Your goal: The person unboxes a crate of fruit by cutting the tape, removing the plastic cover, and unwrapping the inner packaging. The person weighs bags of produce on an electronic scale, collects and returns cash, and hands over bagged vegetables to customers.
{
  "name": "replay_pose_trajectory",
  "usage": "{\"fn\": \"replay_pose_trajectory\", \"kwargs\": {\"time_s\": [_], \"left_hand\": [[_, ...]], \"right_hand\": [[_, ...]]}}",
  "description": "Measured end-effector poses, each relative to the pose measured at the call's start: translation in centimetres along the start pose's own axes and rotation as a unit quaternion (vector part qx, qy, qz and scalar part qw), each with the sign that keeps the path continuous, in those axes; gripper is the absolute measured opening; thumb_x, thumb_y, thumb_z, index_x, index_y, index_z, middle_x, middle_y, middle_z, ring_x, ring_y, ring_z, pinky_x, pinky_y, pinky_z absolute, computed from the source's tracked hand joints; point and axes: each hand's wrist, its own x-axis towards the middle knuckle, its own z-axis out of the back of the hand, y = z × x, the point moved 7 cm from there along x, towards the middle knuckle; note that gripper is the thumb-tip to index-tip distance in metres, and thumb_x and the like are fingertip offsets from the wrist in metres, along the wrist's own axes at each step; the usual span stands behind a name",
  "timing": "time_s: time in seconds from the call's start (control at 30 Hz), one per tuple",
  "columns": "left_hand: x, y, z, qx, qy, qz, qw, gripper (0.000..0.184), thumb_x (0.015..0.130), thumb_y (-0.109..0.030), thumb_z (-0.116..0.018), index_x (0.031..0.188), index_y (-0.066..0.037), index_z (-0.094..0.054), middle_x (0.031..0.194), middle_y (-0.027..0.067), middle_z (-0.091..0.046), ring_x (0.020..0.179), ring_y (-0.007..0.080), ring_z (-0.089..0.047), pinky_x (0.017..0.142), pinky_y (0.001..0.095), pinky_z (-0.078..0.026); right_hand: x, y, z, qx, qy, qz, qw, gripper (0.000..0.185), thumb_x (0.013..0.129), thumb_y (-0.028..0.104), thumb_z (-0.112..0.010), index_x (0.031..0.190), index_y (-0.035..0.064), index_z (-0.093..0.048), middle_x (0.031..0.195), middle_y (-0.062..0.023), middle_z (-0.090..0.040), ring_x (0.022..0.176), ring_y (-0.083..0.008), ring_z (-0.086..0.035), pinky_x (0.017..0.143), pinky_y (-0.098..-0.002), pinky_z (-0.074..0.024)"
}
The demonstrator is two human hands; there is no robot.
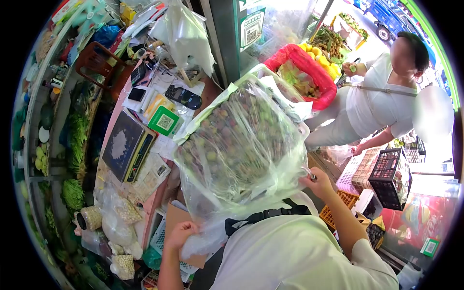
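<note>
In front of my body is a wide crate of round dark red and green fruit (241,128), covered by a clear plastic sheet (227,186) that hangs loosely over its near side. My left hand (181,234) is closed at the sheet's lower left edge, with plastic bunched beside the fingers. My right hand (317,182) is closed by the crate's near right corner, around a small shiny metal object (309,172) whose kind I cannot make out. Part of the sheet reaches up to that hand.
On the left, a table holds a scale (124,147), a card terminal (183,97) and a green QR card (165,120). Vegetable shelves (76,140) stand beyond. At right, a person (382,96) holds something small near a red-lined fruit basket (309,72); a black crate (389,169) stands below.
</note>
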Motion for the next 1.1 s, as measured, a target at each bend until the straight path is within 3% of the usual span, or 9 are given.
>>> {"fn": "replay_pose_trajectory", "kwargs": {"time_s": [0.27,0.43,0.53,0.7,0.77,0.8,0.87,0.97,1.1], "left_hand": [[2.3,6.1,1.9,-0.041,-0.038,0.129,0.990,0.005,0.091,-0.005,-0.068,0.096,-0.004,-0.069,0.090,0.0042,-0.072,0.073,0.0141,-0.067,0.068,0.0264,-0.053],[0.2,-3.9,3.0,0.108,-0.093,-0.029,0.989,0.023,0.089,-0.006,-0.070,0.112,0.000,-0.070,0.096,0.0110,-0.076,0.087,0.0166,-0.070,0.076,0.0306,-0.055],[-5.2,-12.7,6.5,0.386,-0.253,-0.054,0.886,0.042,0.084,-0.007,-0.071,0.126,-0.004,-0.066,0.090,0.0160,-0.075,0.088,0.0249,-0.072,0.079,0.0351,-0.054],[-9.9,-25.5,0.1,0.579,-0.369,-0.017,0.727,0.051,0.084,-0.008,-0.068,0.135,-0.010,-0.060,0.095,0.0197,-0.072,0.090,0.0388,-0.069,0.080,0.0439,-0.054],[-7.8,-27.4,-7.6,0.605,-0.225,-0.222,0.731,0.056,0.087,-0.008,-0.066,0.142,-0.012,-0.055,0.114,0.0180,-0.071,0.095,0.0400,-0.068,0.082,0.0461,-0.055],[-5.4,-25.5,-10.4,0.617,-0.146,-0.215,0.743,0.051,0.089,-0.009,-0.063,0.139,-0.011,-0.057,0.118,0.0177,-0.069,0.097,0.0394,-0.068,0.082,0.0470,-0.054],[0.1,-22.1,-16.8,0.617,0.024,-0.154,0.771,0.042,0.090,-0.014,-0.060,0.132,-0.009,-0.061,0.124,0.0176,-0.066,0.101,0.0391,-0.068,0.082,0.0478,-0.054],[7.3,-16.4,-20.7,0.638,0.108,-0.229,0.727,0.051,0.088,-0.012,-0.060,0.139,-0.010,-0.054,0.116,0.0211,-0.069,0.098,0.0406,-0.069,0.080,0.0489,-0.054],[8.9,-15.9,-20.8,0.683,0.117,-0.113,0.712,0.072,0.089,-0.019,-0.058,0.153,-0.004,-0.031,0.095,0.0264,-0.072,0.083,0.0424,-0.071,0.074,0.0540,-0.054]], "right_hand": [[-0.2,-1.1,0.8,-0.198,-0.222,0.048,0.954,0.021,0.084,0.016,-0.077,0.081,0.0013,-0.062,0.074,-0.0146,-0.058,0.067,-0.0327,-0.060,0.060,-0.0405,-0.0465],[-0.6,-3.4,2.5,-0.104,-0.197,0.017,0.975,0.020,0.084,0.017,-0.077,0.084,0.0019,-0.064,0.078,-0.0111,-0.059,0.065,-0.0249,-0.057,0.060,-0.0363,-0.0448],[-2.2,0.3,3.4,-0.009,-0.150,0.096,0.984,0.018,0.084,0.014,-0.079,0.087,0.0024,-0.066,0.077,-0.0064,-0.058,0.067,-0.0174,-0.054,0.061,-0.0310,-0.0429],[-3.7,11.2,3.6,-0.007,-0.180,0.202,0.963,0.005,0.086,0.001,-0.072,0.090,0.0036,-0.069,0.080,-0.0080,-0.065,0.068,-0.0191,-0.060,0.062,-0.0316,-0.0470],[-2.3,12.8,-0.9,0.078,0.014,0.122,0.989,0.009,0.094,0.007,-0.066,0.099,0.0035,-0.073,0.088,-0.0117,-0.072,0.077,-0.0200,-0.068,0.071,-0.0328,-0.0534],[-2.0,12.9,-3.6,0.146,0.132,0.024,0.980,0.015,0.098,0.014,-0.063,0.103,0.0036,-0.074,0.089,-0.0129,-0.073,0.081,-0.0203,-0.070,0.075,-0.0335,-0.0552],[-0.9,13.1,-7.0,0.016,0.265,0.021,0.964,0.023,0.097,0.025,-0.064,0.103,0.0049,-0.074,0.088,-0.0140,-0.073,0.085,-0.0287,-0.071,0.080,-0.0384,-0.0550],[0.8,9.2,-9.8,-0.170,0.257,0.084,0.948,0.021,0.093,0.019,-0.063,0.104,0.0053,-0.074,0.093,-0.0161,-0.073,0.091,-0.0355,-0.070,0.084,-0.0414,-0.0548],[1.7,9.9,-6.3,-0.173,0.085,0.151,0.970,0.033,0.087,0.015,-0.064,0.119,0.0091,-0.068,0.117,-0.0177,-0.069,0.102,-0.0377,-0.067,0.090,-0.0441,-0.0533]]}}
